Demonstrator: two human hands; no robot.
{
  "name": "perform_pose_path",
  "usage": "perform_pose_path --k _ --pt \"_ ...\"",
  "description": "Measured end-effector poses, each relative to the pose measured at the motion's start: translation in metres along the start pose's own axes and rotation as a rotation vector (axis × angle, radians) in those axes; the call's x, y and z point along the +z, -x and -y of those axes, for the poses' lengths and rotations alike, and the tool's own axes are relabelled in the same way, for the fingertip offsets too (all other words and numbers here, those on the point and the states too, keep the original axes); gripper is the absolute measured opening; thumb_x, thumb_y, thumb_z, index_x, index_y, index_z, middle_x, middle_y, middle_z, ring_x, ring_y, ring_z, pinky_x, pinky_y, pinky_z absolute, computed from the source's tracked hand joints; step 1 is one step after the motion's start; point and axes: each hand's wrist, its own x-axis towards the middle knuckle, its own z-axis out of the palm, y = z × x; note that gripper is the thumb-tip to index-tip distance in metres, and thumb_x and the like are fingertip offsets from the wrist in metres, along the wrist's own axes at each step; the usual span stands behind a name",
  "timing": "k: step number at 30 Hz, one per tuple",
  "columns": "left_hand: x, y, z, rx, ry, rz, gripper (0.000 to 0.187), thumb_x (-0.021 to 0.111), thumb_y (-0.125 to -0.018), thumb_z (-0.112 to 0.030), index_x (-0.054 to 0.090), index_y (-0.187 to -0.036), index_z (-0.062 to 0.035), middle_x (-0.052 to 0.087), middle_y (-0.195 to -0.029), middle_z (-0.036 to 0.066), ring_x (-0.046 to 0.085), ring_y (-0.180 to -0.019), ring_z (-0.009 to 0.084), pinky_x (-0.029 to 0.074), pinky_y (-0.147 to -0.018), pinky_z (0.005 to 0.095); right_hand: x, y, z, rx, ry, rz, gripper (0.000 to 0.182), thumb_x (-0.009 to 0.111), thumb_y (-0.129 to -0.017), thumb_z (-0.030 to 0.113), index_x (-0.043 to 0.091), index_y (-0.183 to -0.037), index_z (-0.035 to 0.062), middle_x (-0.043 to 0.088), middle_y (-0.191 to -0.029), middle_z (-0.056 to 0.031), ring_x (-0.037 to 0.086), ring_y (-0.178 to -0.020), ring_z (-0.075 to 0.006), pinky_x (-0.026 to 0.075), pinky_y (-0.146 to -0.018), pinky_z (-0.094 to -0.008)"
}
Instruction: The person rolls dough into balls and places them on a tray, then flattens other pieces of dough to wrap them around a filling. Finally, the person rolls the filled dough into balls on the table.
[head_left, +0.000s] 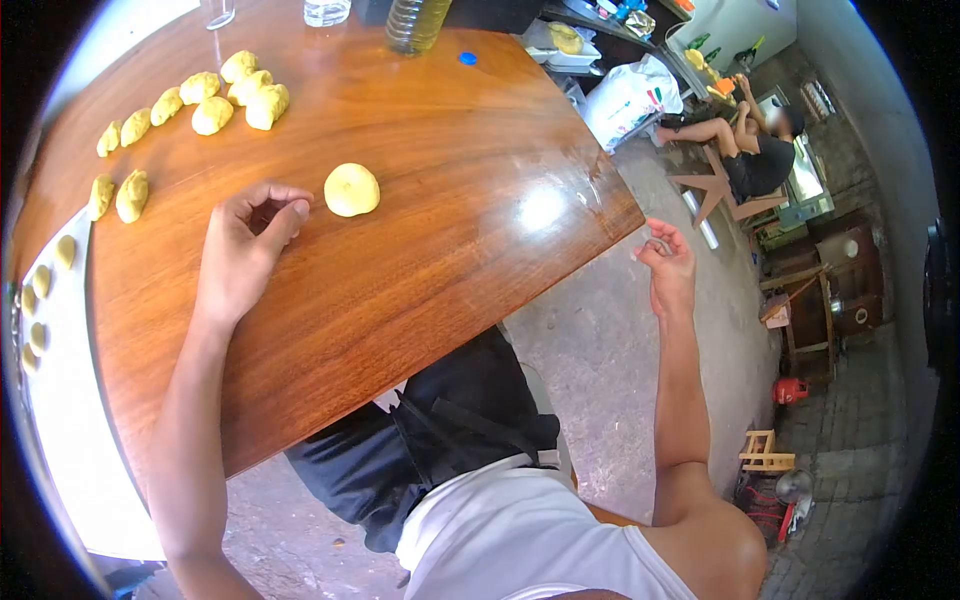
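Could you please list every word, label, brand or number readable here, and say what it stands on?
None can be read.
White sack on the floor past the table: red and green printed marks, too small and blurred to read.
Bottle at the table's far edge: no label legible.

Open-air home kitchen yard: dough balls (pixel 240 90) on wooden table (pixel 420 200), brick paving (pixel 850 470).
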Motion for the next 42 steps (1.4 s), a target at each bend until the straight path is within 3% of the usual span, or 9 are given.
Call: perform_pose_path --k 9,14,16,20,25,27,31,33,42 --pt "0.001 0.000 0.005 0.065 0.042 -0.030 0.017 0.067 -0.097 -0.013 0.071 -0.102 0.0022 0.067 -0.083 0.000 0.059 -0.076 0.0071 0.048 -0.069 0.0241 0.086 -0.012 0.044 -0.267 0.234 0.195 0.047 0.073 -0.078 -0.015 0.064 -0.124 -0.0055 0.066 -0.129 -0.0172 0.066 -0.090 -0.0093 0.057 -0.079 -0.0241" --pt "-0.002 0.000 0.005 0.053 0.105 -0.026 0.015 0.067 -0.097 -0.011 0.071 -0.102 0.0028 0.068 -0.084 0.002 0.059 -0.075 0.0074 0.050 -0.068 0.0240 0.195 -0.006 0.059 -0.449 0.369 0.649 0.042 0.077 -0.081 -0.003 0.067 -0.122 -0.0008 0.055 -0.146 -0.0199 0.071 -0.102 -0.0197 0.059 -0.078 -0.0266" --pt "-0.004 -0.005 0.013 0.053 0.141 -0.021 0.016 0.067 -0.097 -0.011 0.071 -0.103 0.0028 0.069 -0.085 0.003 0.060 -0.076 0.0079 0.051 -0.068 0.0246 0.243 0.006 0.073 -0.735 0.397 0.835 0.038 0.076 -0.087 0.010 0.068 -0.123 0.0026 0.053 -0.148 -0.0188 0.067 -0.115 -0.0293 0.057 -0.089 -0.0327" --pt "-0.008 -0.005 0.009 0.070 0.213 -0.008 0.017 0.066 -0.098 -0.011 0.072 -0.105 0.0032 0.072 -0.089 0.007 0.064 -0.077 0.0107 0.054 -0.070 0.0264 0.305 0.007 0.076 -1.079 0.375 1.032 0.036 0.076 -0.087 0.017 0.069 -0.119 0.0038 0.059 -0.136 -0.0194 0.058 -0.124 -0.0365 0.048 -0.103 -0.0449" --pt "-0.007 -0.006 0.015 0.215 0.087 -0.084 0.013 0.069 -0.092 -0.008 0.074 -0.099 0.0019 0.074 -0.086 0.009 0.067 -0.075 0.0119 0.055 -0.071 0.0286 0.312 0.012 0.093 -0.812 0.406 1.098 0.035 0.080 -0.082 0.021 0.069 -0.111 0.0033 0.066 -0.109 -0.0164 0.062 -0.106 -0.0359 0.050 -0.095 -0.0436" --pt "-0.008 -0.007 0.015 0.203 0.095 -0.077 0.012 0.069 -0.091 -0.008 0.074 -0.098 0.0012 0.075 -0.088 0.010 0.068 -0.078 0.0129 0.055 -0.072 0.0292 0.309 0.025 0.095 -0.663 0.678 0.898 0.035 0.083 -0.078 0.021 0.069 -0.105 0.0036 0.065 -0.100 -0.0145 0.062 -0.101 -0.0347 0.050 -0.089 -0.0424" --pt "-0.008 -0.007 0.016 0.235 0.073 -0.106 0.012 0.069 -0.091 -0.009 0.074 -0.097 0.0008 0.075 -0.088 0.010 0.069 -0.078 0.0137 0.055 -0.072 0.0292 0.315 0.023 0.098 -1.026 0.757 0.873 0.028 0.082 -0.078 0.017 0.068 -0.098 0.0037 0.063 -0.099 -0.0146 0.061 -0.096 -0.0339 0.050 -0.084 -0.0419" --pt "-0.007 -0.009 0.018 0.252 0.096 -0.074 0.013 0.069 -0.091 -0.009 0.074 -0.098 -0.0002 0.075 -0.088 0.010 0.068 -0.077 0.0137 0.054 -0.072 0.0292 0.326 0.014 0.095 -1.276 0.335 1.018 0.020 0.078 -0.079 0.012 0.066 -0.093 0.0031 0.061 -0.098 -0.0140 0.059 -0.093 -0.0338 0.050 -0.081 -0.0421" --pt "-0.008 -0.007 0.010 0.203 0.127 -0.074 0.013 0.070 -0.091 -0.011 0.074 -0.096 0.0011 0.075 -0.086 0.010 0.066 -0.073 0.0132 0.053 -0.070 0.0292 0.304 0.024 0.070 -1.081 0.380 1.138 0.016 0.072 -0.083 0.007 0.057 -0.084 0.0019 0.054 -0.092 -0.0156 0.053 -0.087 -0.0349 0.046 -0.077 -0.0424"
